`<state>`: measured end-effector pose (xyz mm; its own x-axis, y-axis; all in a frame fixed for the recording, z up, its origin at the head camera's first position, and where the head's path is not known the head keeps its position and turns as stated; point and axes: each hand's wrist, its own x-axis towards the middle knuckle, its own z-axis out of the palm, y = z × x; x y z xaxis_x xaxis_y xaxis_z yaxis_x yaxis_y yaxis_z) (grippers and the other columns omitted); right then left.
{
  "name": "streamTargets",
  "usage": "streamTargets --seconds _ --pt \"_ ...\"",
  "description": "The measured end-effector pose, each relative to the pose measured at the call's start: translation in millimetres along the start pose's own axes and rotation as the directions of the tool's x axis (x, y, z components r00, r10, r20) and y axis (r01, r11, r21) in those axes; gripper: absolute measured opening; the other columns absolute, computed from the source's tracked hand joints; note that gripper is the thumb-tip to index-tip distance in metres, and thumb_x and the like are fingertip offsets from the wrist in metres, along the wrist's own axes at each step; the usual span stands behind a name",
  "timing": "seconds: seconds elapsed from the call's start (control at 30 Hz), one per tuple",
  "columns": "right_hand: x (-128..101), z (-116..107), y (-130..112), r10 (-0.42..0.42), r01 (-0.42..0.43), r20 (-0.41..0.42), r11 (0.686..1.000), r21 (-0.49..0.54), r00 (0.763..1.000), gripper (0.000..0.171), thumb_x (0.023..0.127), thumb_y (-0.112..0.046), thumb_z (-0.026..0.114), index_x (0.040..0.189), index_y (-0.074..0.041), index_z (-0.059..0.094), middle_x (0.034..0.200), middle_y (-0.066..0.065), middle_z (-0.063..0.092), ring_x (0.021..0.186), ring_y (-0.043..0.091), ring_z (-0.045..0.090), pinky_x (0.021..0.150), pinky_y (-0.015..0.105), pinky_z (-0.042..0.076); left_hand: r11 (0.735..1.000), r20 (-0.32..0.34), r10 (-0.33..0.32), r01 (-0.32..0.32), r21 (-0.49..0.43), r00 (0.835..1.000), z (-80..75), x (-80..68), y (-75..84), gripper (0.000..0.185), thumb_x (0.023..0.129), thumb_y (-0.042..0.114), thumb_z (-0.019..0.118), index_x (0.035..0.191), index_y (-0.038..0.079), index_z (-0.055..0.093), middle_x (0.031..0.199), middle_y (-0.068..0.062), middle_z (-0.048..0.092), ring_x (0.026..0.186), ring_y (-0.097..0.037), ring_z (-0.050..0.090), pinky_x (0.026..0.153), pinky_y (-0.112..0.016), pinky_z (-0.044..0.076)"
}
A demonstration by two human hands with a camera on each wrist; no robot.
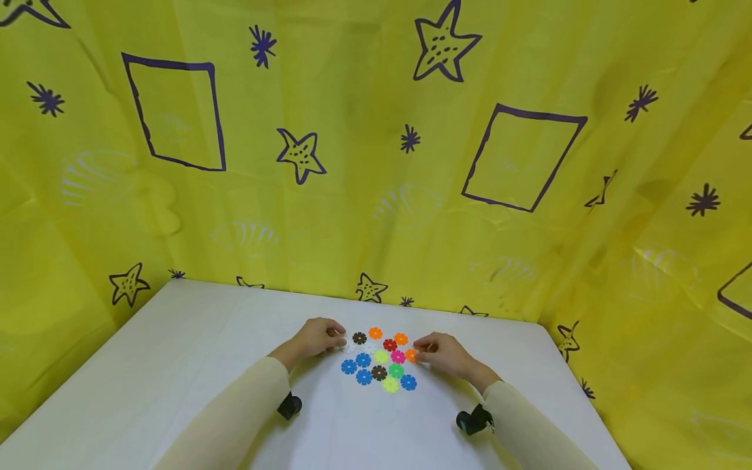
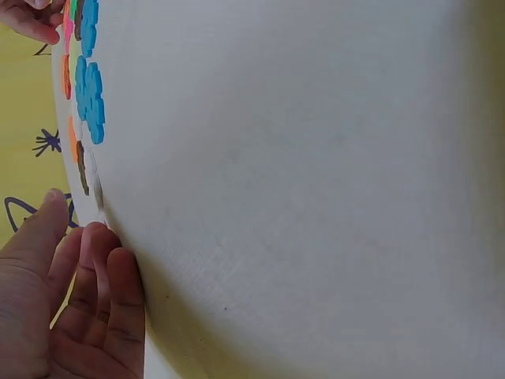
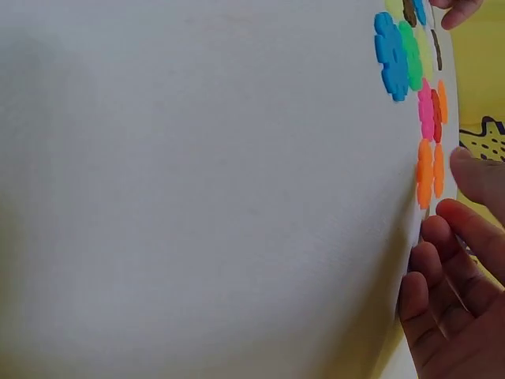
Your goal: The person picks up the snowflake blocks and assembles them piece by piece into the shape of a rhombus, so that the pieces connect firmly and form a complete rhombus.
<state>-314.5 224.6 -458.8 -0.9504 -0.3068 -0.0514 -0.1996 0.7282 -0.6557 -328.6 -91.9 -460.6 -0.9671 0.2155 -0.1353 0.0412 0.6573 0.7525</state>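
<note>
A person sits at a white bench [image 1: 176, 365] draped behind with yellow patterned cloth [image 1: 352, 196]. A cluster of small flower-shaped plastic discs [image 1: 378, 360] lies flat on the bench between both hands, packed edge to edge. The left hand [image 1: 314, 337] rests at the cluster's left side, fingertips pinching a white disc [image 1: 348, 346] that barely shows against the bench. The right hand [image 1: 443, 352] rests at the right side, fingers curled, pinching an orange disc [image 1: 411, 356]. The discs look light and sit touching, so lifting or sliding either one may nudge its neighbours and scatter the cluster; the pale disc may also slip from the fingertips unseen
</note>
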Motion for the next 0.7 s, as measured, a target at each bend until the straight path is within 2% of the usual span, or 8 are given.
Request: streamTargets --seconds 0.43,0.7 --pt "15 -6 5 0.013 -0.022 0.109 0.996 0.084 0.994 0.027 0.085 -0.017 0.077 0.110 -0.005 0.073 0.100 0.003 0.068 0.084 0.017 0.053 0.072 0.024 0.048 1.000 0.005 0.015 -0.015 0.012 1.000 2.5 7.7 -4.9 0.034 0.081 0.022 0.081 0.111 0.009 0.072 0.081 -0.002 0.059 0.066 -0.014 0.053 0.057 -0.022 0.047" --pt "18 -4 13 0.036 -0.049 0.101 0.990 0.135 0.994 0.026 0.085 -0.016 0.078 0.109 -0.006 0.074 0.094 0.001 0.067 0.084 0.016 0.055 0.077 0.025 0.050 0.996 0.001 0.068 -0.068 0.065 0.998 6.5 12.0 -9.2 0.030 0.080 0.027 0.082 0.106 0.014 0.074 0.080 0.001 0.059 0.077 -0.014 0.052 0.070 -0.025 0.045"
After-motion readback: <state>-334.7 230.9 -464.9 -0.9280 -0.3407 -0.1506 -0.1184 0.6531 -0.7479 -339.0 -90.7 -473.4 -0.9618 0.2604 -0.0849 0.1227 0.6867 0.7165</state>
